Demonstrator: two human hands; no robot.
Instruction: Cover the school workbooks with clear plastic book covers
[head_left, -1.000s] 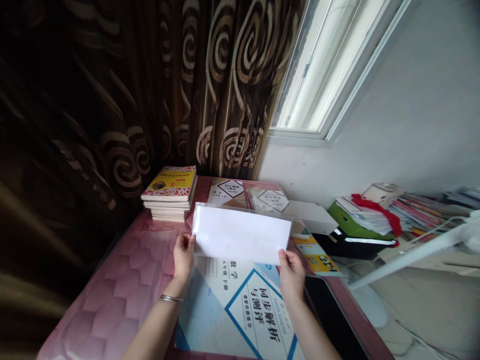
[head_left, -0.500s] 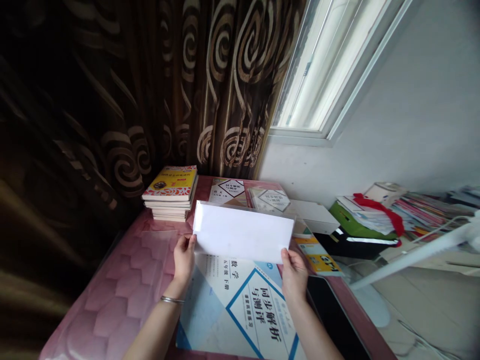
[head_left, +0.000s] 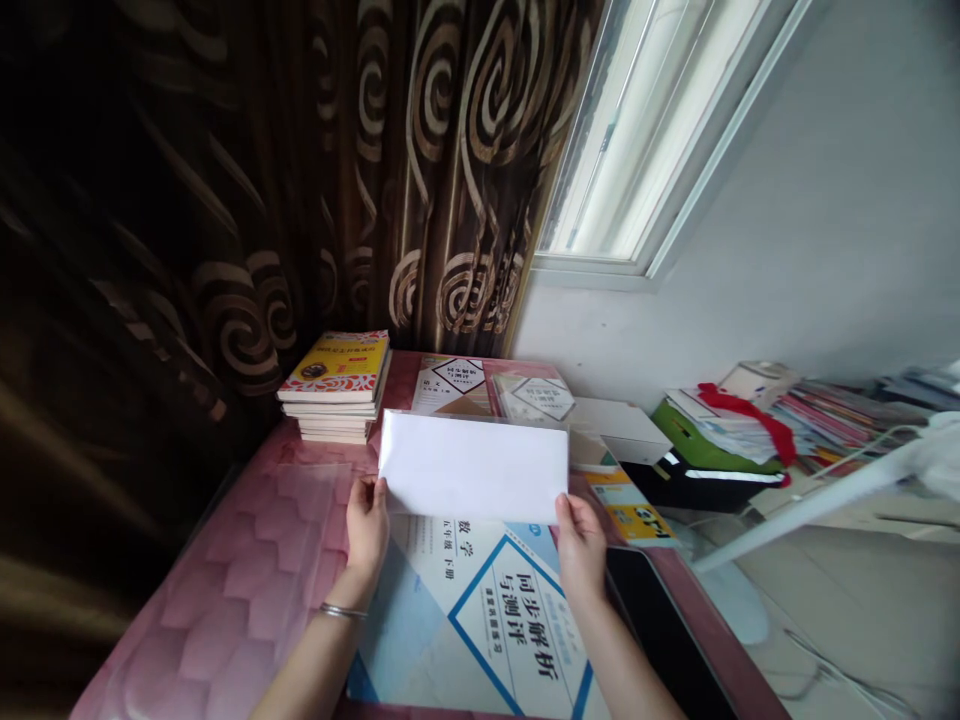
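A blank white sheet of paper (head_left: 474, 466), wide and oblong, is held up by its two sides, its top edge slightly glossy. My left hand (head_left: 367, 522), with a silver bangle on the wrist, pinches the lower left edge. At the lower right corner my right hand (head_left: 581, 548) grips it between thumb and fingers. Beneath the sheet lies a blue and white workbook (head_left: 480, 620) with Chinese print on its cover. The sheet hides the workbook's top edge.
A stack of books (head_left: 337, 385) stands at the back left of the pink table cover (head_left: 232, 610). Clear plastic film (head_left: 300, 530) lies on the left. More booklets (head_left: 452, 385), a white box (head_left: 622, 428) and a black tablet-like slab (head_left: 664, 630) sit beyond and right. A white lamp arm (head_left: 817, 510) crosses at right.
The sheet has levelled out, and its right end has come in a little to the left with my right hand. The whole view has shifted slightly. Both hands keep their hold.
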